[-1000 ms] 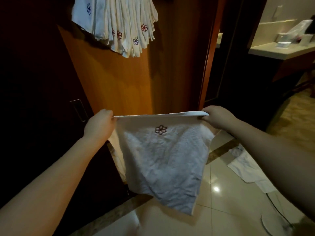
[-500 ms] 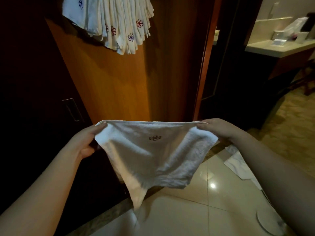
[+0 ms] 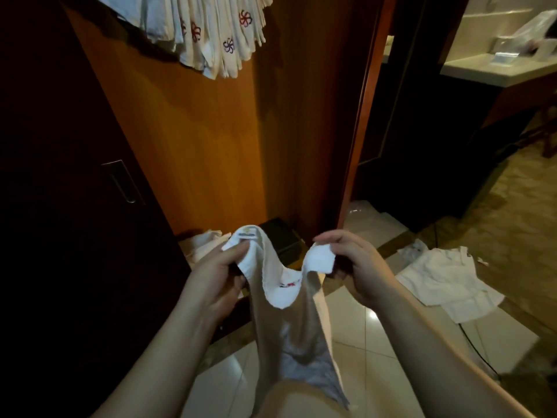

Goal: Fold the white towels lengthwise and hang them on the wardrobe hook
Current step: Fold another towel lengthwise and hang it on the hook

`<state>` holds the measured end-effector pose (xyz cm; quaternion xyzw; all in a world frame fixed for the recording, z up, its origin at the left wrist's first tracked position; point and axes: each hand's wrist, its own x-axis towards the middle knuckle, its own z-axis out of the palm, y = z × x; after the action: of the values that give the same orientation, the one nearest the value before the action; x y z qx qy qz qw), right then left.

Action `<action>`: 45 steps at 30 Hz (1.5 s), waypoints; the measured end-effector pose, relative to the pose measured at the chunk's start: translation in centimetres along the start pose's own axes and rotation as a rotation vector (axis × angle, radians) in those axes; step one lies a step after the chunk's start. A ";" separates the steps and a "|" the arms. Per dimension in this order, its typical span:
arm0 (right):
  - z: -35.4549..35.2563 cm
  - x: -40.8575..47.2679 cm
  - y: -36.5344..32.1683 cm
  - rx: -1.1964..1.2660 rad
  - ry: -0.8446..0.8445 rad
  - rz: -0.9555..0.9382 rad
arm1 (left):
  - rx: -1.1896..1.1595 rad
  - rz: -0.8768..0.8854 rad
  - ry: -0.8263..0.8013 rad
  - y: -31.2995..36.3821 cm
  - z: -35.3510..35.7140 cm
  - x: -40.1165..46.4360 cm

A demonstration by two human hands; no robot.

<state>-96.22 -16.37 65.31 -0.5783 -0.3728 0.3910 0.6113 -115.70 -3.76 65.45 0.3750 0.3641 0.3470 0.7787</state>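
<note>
White terry towel (image 3: 286, 300) sags between both hands: the left hand (image 3: 218, 274) pinches one top corner, the right hand (image 3: 351, 267) the other, drawn near each other, likely to make the lengthwise fold before joining the hung white towels (image 3: 211, 34) overhead.

You're in a hotel-style bedroom entry: an orange wooden wardrobe panel (image 3: 193, 140), glossy beige floor tiles (image 3: 355, 321), a pale stone vanity counter (image 3: 494, 72).
</note>
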 end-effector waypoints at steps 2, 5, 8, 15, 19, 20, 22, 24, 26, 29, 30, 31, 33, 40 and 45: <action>0.5 -0.8 0.0 -0.091 -0.104 -0.035 | 0.027 0.026 -0.040 -0.7 0.8 -1.0; 1.4 -1.5 -0.3 -0.457 -0.142 -0.173 | 0.152 0.100 -0.115 -1.4 1.3 -2.2; 2.5 -1.8 -0.7 -0.562 -0.027 -0.272 | 0.353 0.199 -0.155 -1.6 1.5 -2.9; 4.5 -3.0 -1.3 -0.347 0.031 -0.346 | 0.499 0.345 -0.220 -0.9 2.7 -4.3; 5.0 -3.0 -1.8 -0.364 0.092 -0.318 | 0.429 0.217 -0.292 -0.8 2.9 -4.3; 5.0 -3.0 -1.9 -0.359 0.116 -0.309 | 0.372 0.161 -0.326 -0.8 2.8 -4.3; 4.9 -3.0 -1.9 -0.357 0.152 -0.306 | 0.254 0.083 -0.392 -0.5 2.6 -4.3; 5.0 -3.2 -1.9 -0.350 0.162 -0.316 | 0.205 0.070 -0.420 -0.1 2.5 -4.3; 5.3 -3.6 -2.0 -0.343 0.167 -0.329 | 0.181 0.079 -0.429 0.2 2.6 -4.3; 5.6 -4.0 -2.2 -0.335 0.208 -0.371 | 0.148 0.088 -0.423 0.4 3.2 -4.6; 5.7 -4.0 -2.4 -0.324 0.219 -0.377 | 0.113 0.090 -0.440 0.5 3.3 -4.8; 5.7 -4.1 -2.6 -0.306 0.224 -0.380 | 0.068 0.090 -0.466 0.6 3.5 -5.0; 5.5 -4.1 -2.8 -0.298 0.229 -0.405 | 0.052 0.104 -0.507 0.9 3.8 -5.6; 4.6 -4.0 -3.1 -0.398 0.172 -0.395 | 0.340 0.295 -0.304 0.2 4.7 -5.8; 1.1 -1.6 -4.2 -1.053 -0.193 -0.197 | 0.358 0.355 -0.242 1.8 4.0 -4.6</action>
<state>-97.71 -17.46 69.52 -0.7301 -0.6252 0.1436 0.2356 -115.18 -7.97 70.23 0.6032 0.2524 0.3610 0.6649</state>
